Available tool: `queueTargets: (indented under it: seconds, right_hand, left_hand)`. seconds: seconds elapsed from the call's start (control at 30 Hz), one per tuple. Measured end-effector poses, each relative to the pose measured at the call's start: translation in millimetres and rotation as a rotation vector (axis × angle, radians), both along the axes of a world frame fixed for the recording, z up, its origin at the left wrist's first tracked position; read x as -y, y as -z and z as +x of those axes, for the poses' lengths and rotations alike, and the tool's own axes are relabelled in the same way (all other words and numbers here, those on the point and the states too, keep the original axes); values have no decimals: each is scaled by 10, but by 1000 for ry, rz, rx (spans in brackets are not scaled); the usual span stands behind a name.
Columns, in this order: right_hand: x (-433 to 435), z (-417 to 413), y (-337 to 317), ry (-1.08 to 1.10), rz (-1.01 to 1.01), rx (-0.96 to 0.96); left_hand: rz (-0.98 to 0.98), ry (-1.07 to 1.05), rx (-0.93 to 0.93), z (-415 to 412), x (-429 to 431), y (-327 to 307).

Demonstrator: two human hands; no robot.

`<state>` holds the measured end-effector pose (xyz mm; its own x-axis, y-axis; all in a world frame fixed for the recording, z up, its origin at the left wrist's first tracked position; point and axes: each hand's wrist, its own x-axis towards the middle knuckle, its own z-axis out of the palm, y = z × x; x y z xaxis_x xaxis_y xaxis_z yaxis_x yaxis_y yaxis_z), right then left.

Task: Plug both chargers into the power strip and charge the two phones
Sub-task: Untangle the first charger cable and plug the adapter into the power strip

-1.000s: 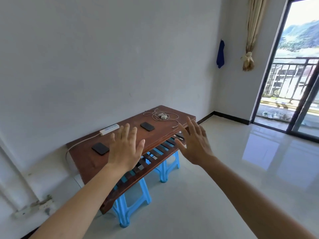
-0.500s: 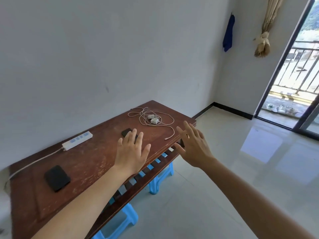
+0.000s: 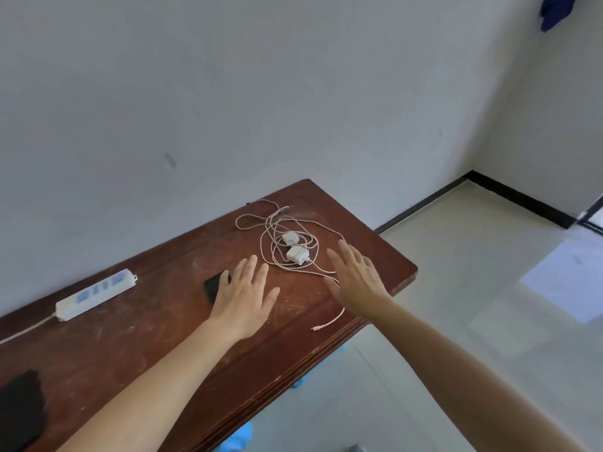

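Two white chargers (image 3: 296,253) lie in a tangle of pale cables (image 3: 261,223) on the right part of the brown wooden table (image 3: 146,337). A white power strip (image 3: 96,293) lies at the table's back left, its cord running off left. One black phone (image 3: 213,286) is partly hidden under my left hand (image 3: 243,296), which hovers open, fingers spread. A second black phone (image 3: 19,409) lies at the near left edge. My right hand (image 3: 355,278) is open just right of the chargers, over a cable whose free end (image 3: 316,328) lies near the front edge.
A grey wall runs directly behind the table. Pale tiled floor (image 3: 473,288) opens to the right, with a black skirting along the wall. Blue stools (image 3: 239,437) show beneath the table's front edge. A blue cloth (image 3: 553,11) hangs at the top right.
I have come closer to the table and the view has tilted down. Both open hands have moved forward over the tabletop, toward the chargers; the left now partly covers one phone.
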<state>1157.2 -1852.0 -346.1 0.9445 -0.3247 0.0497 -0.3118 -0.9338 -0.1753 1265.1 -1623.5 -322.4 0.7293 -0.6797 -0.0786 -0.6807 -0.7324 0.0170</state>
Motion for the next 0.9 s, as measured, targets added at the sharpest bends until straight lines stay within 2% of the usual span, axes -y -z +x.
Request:
queueTargets:
  seconds: [0.2, 0.33, 0.47, 0.63, 0.77, 0.9]
  right_hand:
    - [332, 915, 380, -79, 88, -102]
    - [372, 1260, 718, -37, 182, -173]
    - [402, 1644, 916, -1, 219, -185]
    - [381, 2357, 1047, 90, 227, -101]
    - [317, 2704, 1278, 121, 210, -219]
    - [366, 2767, 1395, 168, 377, -203]
  left_hand:
    - [-4, -74, -179, 646, 325, 451]
    - [34, -61, -296, 1139, 515, 929]
    - [48, -19, -325, 1555, 732, 1348]
    - [86, -43, -344, 1896, 777, 1766]
    - [105, 27, -359, 1911, 648, 2063]
    - [86, 33, -367, 1904, 661, 2101]
